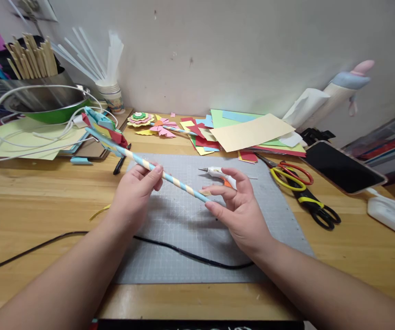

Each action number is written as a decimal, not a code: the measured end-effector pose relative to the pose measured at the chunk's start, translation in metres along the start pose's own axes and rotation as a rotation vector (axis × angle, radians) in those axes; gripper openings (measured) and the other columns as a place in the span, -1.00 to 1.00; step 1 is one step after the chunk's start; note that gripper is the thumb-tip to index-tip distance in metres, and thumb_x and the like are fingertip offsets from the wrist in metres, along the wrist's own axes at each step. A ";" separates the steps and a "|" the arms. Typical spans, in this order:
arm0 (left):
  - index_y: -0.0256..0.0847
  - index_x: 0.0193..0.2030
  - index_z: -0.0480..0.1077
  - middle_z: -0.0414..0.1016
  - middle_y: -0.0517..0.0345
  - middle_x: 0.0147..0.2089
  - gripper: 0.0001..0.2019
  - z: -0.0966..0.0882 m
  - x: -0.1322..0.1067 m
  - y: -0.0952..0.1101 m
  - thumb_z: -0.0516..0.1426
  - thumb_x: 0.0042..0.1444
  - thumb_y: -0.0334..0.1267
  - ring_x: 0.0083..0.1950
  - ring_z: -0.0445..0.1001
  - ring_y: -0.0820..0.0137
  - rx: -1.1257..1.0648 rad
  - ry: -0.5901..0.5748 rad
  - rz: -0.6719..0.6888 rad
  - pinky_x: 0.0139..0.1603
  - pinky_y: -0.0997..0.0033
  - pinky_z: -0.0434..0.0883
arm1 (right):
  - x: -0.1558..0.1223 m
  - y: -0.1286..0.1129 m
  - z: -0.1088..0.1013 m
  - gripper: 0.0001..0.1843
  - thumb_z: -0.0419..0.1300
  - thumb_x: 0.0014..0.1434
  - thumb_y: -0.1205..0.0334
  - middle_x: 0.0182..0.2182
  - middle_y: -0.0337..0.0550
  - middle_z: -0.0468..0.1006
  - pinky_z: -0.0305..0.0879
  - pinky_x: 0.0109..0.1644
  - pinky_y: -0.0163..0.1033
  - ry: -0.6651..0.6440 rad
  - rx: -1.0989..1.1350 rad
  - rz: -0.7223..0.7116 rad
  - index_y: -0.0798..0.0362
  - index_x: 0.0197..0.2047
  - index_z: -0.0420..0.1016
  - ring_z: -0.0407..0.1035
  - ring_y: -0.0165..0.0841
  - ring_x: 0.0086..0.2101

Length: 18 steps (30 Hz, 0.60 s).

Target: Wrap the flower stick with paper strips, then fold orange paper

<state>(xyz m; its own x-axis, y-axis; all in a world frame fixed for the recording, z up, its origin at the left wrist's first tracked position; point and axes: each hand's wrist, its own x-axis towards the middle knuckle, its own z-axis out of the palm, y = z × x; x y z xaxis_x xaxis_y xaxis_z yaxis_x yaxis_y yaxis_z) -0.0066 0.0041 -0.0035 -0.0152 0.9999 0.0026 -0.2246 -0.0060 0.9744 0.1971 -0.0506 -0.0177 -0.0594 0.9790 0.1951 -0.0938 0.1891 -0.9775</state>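
Observation:
My left hand (136,192) is closed around a blue and cream striped paper stick (177,181) near its middle. A folded paper pinwheel (103,126) in blue, red and yellow sits at the stick's far left end. My right hand (237,204) is at the stick's near end, fingers spread, with the fingertips touching the tip. Both hands hover over a grey cutting mat (280,220). A white glue gun (218,173) lies on the mat just behind my right hand.
Coloured paper sheets (249,130) are piled at the back. Scissors (295,176) and a phone (342,167) lie to the right. A black cable (190,254) crosses the mat. A metal bowl (42,98) with wooden sticks and a cup of straws (111,94) stand at the back left.

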 end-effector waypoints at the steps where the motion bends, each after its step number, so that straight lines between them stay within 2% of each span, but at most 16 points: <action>1: -0.20 -0.37 0.38 0.26 0.28 -0.53 -0.84 -0.001 0.000 -0.001 0.25 0.04 -0.20 -0.45 0.18 0.51 0.015 0.004 0.002 -0.39 0.49 0.14 | 0.000 0.000 0.000 -0.40 0.29 0.09 0.32 -0.26 -0.35 0.60 -0.02 0.26 0.13 0.002 -0.004 -0.008 -0.24 0.09 0.11 0.40 -0.29 -0.01; 8: -0.22 -0.48 0.36 0.21 0.28 -0.54 -0.75 0.000 -0.001 -0.001 0.26 0.03 -0.12 -0.48 0.13 0.53 0.053 0.021 -0.061 -0.43 0.48 0.11 | 0.001 0.001 0.000 -0.43 0.29 0.11 0.28 -0.28 -0.35 0.58 0.02 0.24 0.18 0.020 -0.050 -0.033 -0.24 0.09 0.11 0.41 -0.26 -0.03; 13: -0.22 -0.36 0.41 0.29 0.24 -0.46 -0.85 0.002 -0.001 0.002 0.25 0.01 -0.21 -0.44 0.20 0.51 -0.073 -0.045 -0.100 -0.41 0.48 0.15 | 0.003 0.002 -0.002 -0.47 0.29 0.10 0.25 -0.28 -0.32 0.56 -0.04 0.25 0.23 0.082 -0.090 -0.016 -0.21 0.06 0.15 0.30 -0.22 0.10; 16: -0.22 -0.34 0.40 0.29 0.26 -0.48 -0.83 0.003 -0.003 0.003 0.27 -0.01 -0.22 -0.44 0.20 0.52 -0.018 -0.039 -0.068 -0.39 0.49 0.15 | 0.003 0.002 -0.003 -0.49 0.28 0.11 0.24 -0.26 -0.30 0.56 -0.05 0.26 0.21 0.092 -0.101 0.002 -0.20 0.06 0.15 0.21 -0.24 0.16; 18: -0.22 -0.34 0.40 0.30 0.26 -0.47 -0.82 0.004 -0.003 0.004 0.27 -0.02 -0.21 -0.45 0.20 0.52 0.010 -0.019 -0.041 -0.39 0.48 0.15 | 0.003 0.002 -0.002 -0.46 0.28 0.10 0.27 -0.24 -0.30 0.55 -0.05 0.27 0.17 0.079 -0.095 -0.007 -0.22 0.07 0.13 0.23 -0.27 0.13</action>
<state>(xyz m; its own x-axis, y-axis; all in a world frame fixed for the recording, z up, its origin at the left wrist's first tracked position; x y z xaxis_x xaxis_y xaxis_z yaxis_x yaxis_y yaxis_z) -0.0036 0.0008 0.0011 0.0124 0.9994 -0.0331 -0.2152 0.0350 0.9759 0.1992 -0.0470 -0.0195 0.0198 0.9799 0.1983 0.0013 0.1983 -0.9801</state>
